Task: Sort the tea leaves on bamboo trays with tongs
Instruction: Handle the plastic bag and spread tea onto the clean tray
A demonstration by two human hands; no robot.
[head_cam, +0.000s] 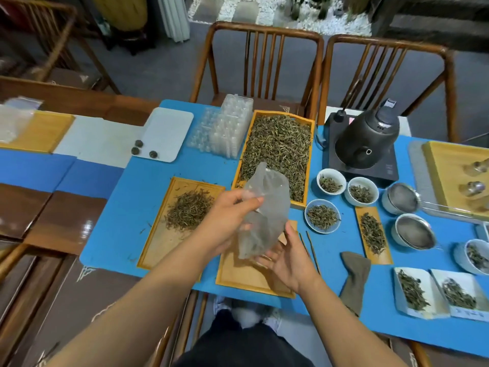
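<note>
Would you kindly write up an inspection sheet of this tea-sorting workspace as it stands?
Surface: blue mat over a wooden table.
Job's things: big tray full of leaves; left tray with a small pile; near tray under the hands; tongs lying on the mat, untouched.
Clutter: bowls of leaves, strainers, kettle, cloth, plastic moulds, white tray with tea balls.
Hands: left hand pinches a clear bag; right hand cups it from below.
Cables: nothing seen.
Surroundings: chairs behind the table.
</note>
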